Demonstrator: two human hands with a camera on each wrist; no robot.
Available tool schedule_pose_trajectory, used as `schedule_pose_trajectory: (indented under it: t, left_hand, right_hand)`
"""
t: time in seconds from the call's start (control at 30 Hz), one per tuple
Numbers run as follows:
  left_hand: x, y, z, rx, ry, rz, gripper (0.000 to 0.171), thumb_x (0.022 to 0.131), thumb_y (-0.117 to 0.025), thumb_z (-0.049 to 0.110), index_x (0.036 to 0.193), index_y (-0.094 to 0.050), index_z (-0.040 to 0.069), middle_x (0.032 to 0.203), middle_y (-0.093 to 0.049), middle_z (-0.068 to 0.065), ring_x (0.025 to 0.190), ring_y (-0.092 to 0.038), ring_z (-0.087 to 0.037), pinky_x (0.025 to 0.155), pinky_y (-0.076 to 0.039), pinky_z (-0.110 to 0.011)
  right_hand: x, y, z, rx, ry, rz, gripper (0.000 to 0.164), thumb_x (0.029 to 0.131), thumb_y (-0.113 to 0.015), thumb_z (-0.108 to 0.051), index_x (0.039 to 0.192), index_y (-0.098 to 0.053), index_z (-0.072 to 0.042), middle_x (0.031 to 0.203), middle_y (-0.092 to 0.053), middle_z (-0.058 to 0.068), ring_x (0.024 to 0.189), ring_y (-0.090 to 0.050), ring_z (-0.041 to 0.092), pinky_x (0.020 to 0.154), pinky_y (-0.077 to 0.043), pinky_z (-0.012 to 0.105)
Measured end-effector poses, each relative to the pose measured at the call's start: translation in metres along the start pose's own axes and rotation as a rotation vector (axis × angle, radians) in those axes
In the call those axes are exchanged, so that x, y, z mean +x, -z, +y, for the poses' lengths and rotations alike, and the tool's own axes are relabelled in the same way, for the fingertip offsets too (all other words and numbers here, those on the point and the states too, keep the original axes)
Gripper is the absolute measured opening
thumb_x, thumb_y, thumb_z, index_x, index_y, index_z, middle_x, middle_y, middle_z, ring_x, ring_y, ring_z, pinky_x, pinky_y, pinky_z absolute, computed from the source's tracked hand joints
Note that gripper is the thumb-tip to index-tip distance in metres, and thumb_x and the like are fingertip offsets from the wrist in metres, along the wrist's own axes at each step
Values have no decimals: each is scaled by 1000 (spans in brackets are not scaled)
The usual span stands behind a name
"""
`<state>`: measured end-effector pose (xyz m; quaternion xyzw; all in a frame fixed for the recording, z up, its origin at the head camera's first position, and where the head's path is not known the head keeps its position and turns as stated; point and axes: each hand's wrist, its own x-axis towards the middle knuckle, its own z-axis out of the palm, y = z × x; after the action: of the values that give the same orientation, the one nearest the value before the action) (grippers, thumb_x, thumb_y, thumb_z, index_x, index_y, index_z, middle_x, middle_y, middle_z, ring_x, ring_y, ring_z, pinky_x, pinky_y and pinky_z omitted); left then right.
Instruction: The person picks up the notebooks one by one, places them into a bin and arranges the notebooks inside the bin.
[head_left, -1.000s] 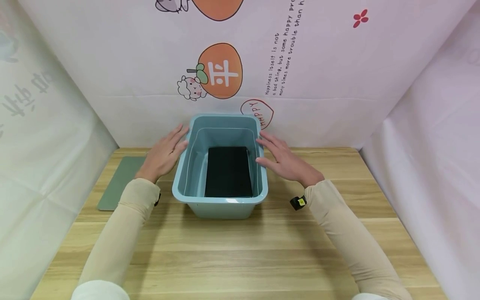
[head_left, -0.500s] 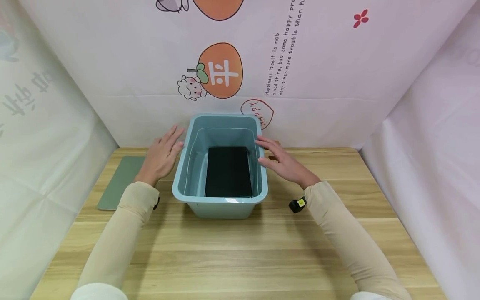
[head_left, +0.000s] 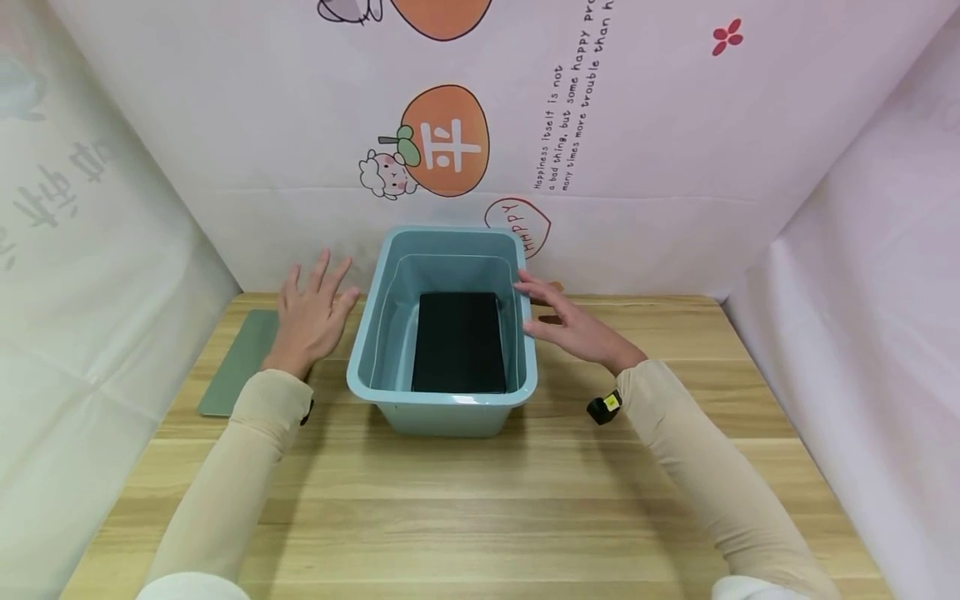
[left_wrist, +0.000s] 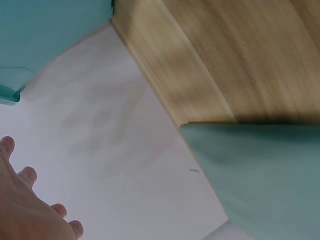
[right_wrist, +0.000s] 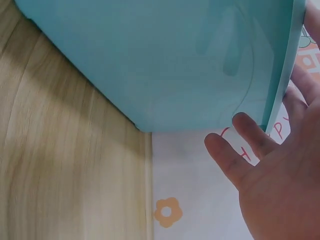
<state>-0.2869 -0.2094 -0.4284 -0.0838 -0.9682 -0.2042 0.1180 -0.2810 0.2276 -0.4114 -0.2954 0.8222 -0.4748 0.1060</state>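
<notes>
A light blue plastic bin stands on the wooden table, and a black flat rectangular object lies in it. To the bin's left is my left hand, apart from the rim, its fingers spread and holding nothing. Beside that hand lies a grey-green flat sheet, partly covered by the hand and sleeve in the head view. My right hand is at the bin's right rim with fingers extended. In the right wrist view some fingertips overlap the bin's outer wall; whether they press on it I cannot tell.
A white printed cloth hangs right behind the bin, with more cloth at the left and right sides. The wooden table extends in front of the bin and to its right.
My left hand has moved left from the bin's rim and its fingers have spread. The right hand has slid slightly toward me along the rim. The bin stays in place.
</notes>
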Motion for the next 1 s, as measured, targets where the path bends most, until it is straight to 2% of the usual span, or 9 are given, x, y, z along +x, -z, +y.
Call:
schedule_pose_trajectory:
  t: [0.2,0.5,0.63,0.73,0.8,0.93,1.0]
  left_hand:
    - [-10,0,-12,26,52,-19,68,103,-20,69,164,-12,39,175,2,-3,157,14,-49,118,6,-75]
    - [-22,1,-34,89,127,-45,72,102,-27,69,165,-10,37,174,11,-4,154,18,-54,116,10,-78]
    - [-25,1,-41,128,163,-79,76,102,-27,70,165,-4,36,172,18,-4,150,25,-56,114,9,-81]
    - [-29,1,-46,127,205,-109,79,100,-24,74,164,3,37,171,22,-6,147,29,-59,110,8,-85]
    - [-32,2,-50,113,235,-128,81,99,-22,76,164,8,37,171,23,-8,146,26,-62,108,8,-86]
    - [-43,4,-61,71,279,-159,83,99,-20,76,163,14,35,169,27,-12,144,24,-67,105,9,-88]
    - [-49,5,-67,57,290,-172,84,100,-20,75,162,16,33,168,29,-14,141,27,-68,104,10,-89]
  right_hand:
    - [-3,1,0,3,-36,-18,56,102,-61,-34,153,-39,-36,168,-8,-28,154,-29,27,119,-33,63]
    - [0,4,-2,-10,-47,-34,57,103,-60,-37,155,-37,-36,168,-8,-29,152,-32,28,120,-33,61]
    - [1,7,-1,-41,-36,-36,58,103,-60,-38,156,-37,-34,169,-9,-26,150,-34,28,120,-35,58]
    - [0,8,-1,-46,-31,-33,58,103,-60,-37,156,-38,-31,170,-9,-24,148,-37,29,118,-37,57]
    - [0,8,-1,-42,-30,-31,58,103,-61,-36,156,-38,-30,170,-9,-23,146,-39,29,117,-39,57]
    - [-1,7,-2,-22,-30,-29,59,102,-62,-36,157,-38,-30,170,-11,-22,145,-41,30,116,-40,57]
    - [0,5,-2,-16,-29,-27,60,102,-62,-37,157,-38,-31,170,-11,-22,145,-40,29,117,-39,58]
